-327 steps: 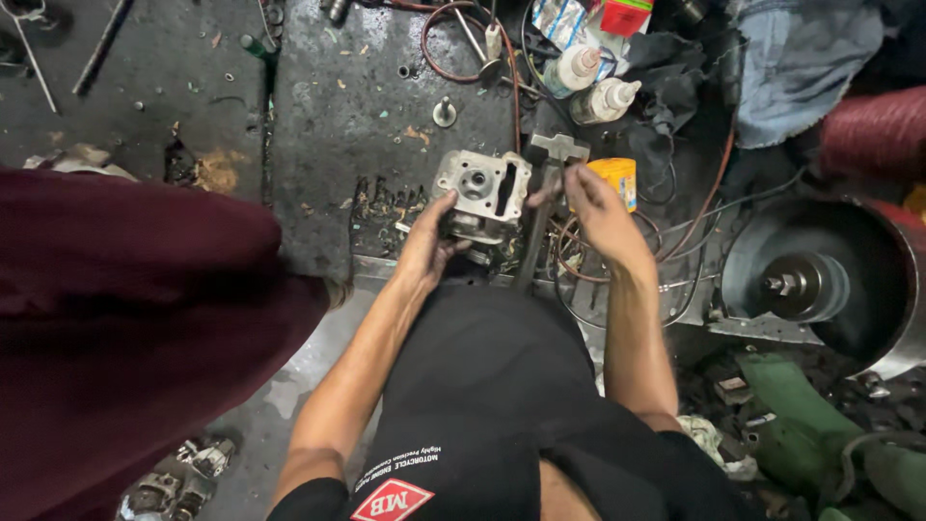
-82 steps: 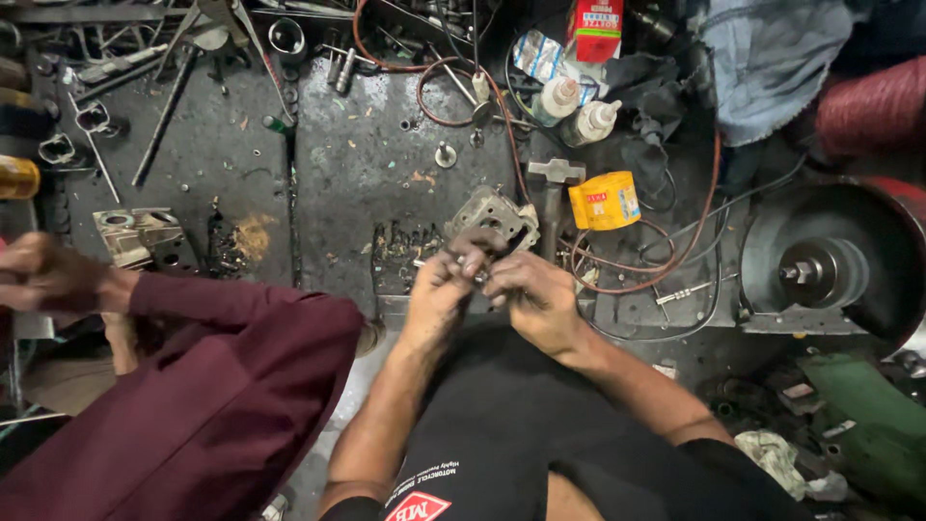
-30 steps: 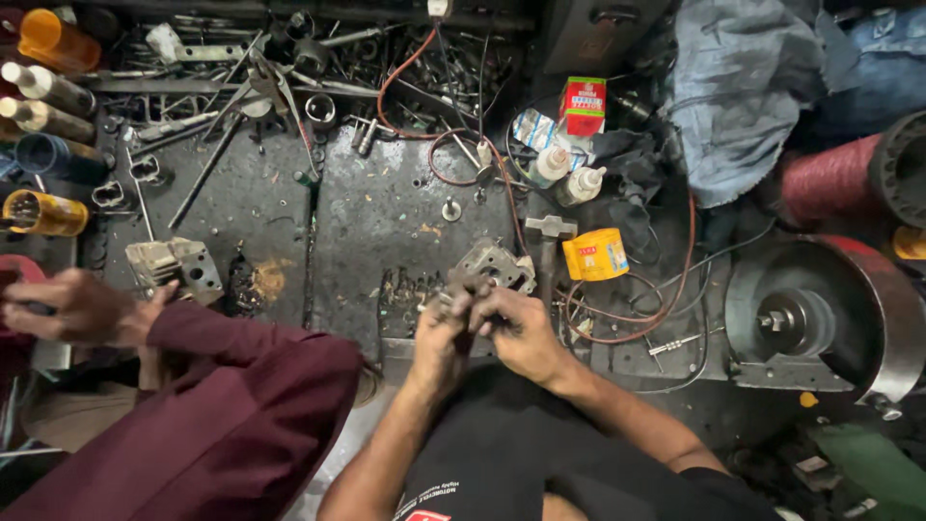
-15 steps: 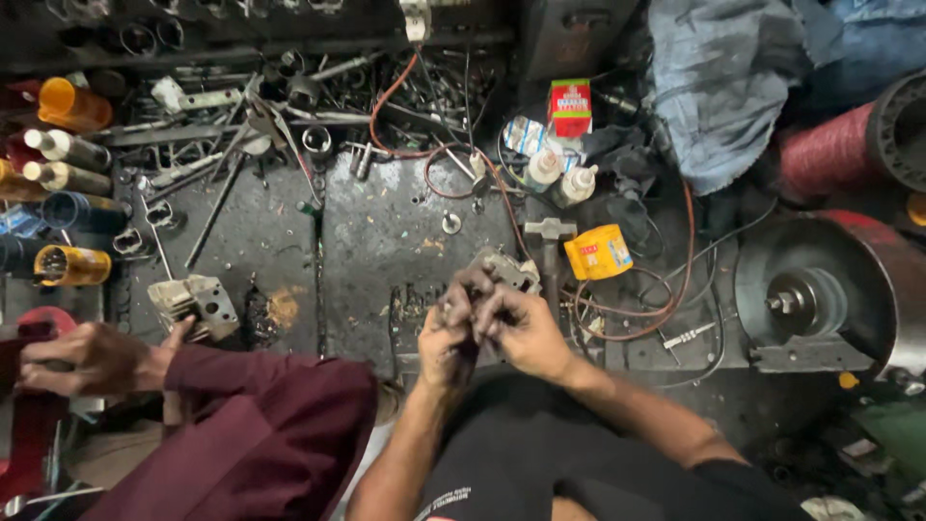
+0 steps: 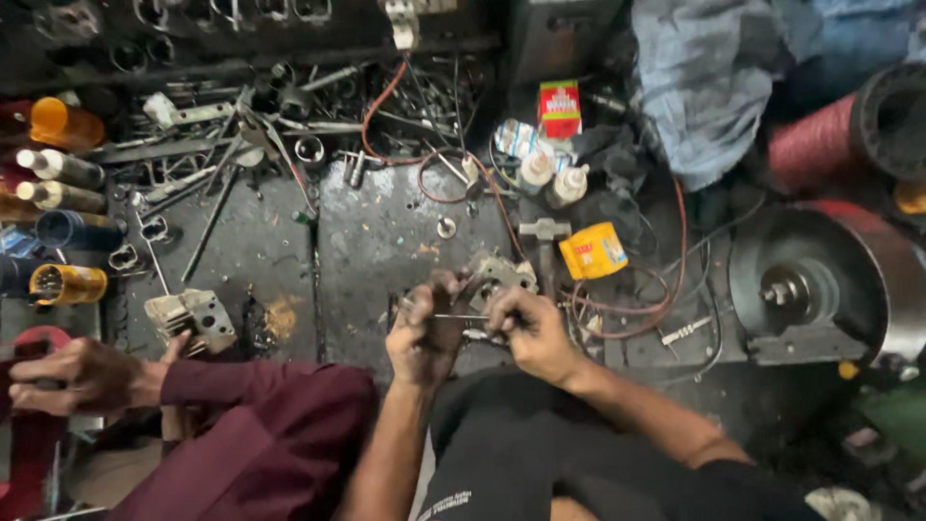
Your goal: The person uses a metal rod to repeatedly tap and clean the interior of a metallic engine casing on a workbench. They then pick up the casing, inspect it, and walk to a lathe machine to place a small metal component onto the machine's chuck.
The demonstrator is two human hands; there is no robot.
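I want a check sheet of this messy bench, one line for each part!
Surface: dark, greasy metal bench top, stained.
Job's things: small grey metal engine part and thin metal rod, both at the hands.
Clutter: loose tools and rings, yellow box, red box, two white bottles.
Grippers: left hand and right hand close together on the rod and part.
Cables: red wire loops.
Surroundings: another person's maroon sleeve, round metal wheel.
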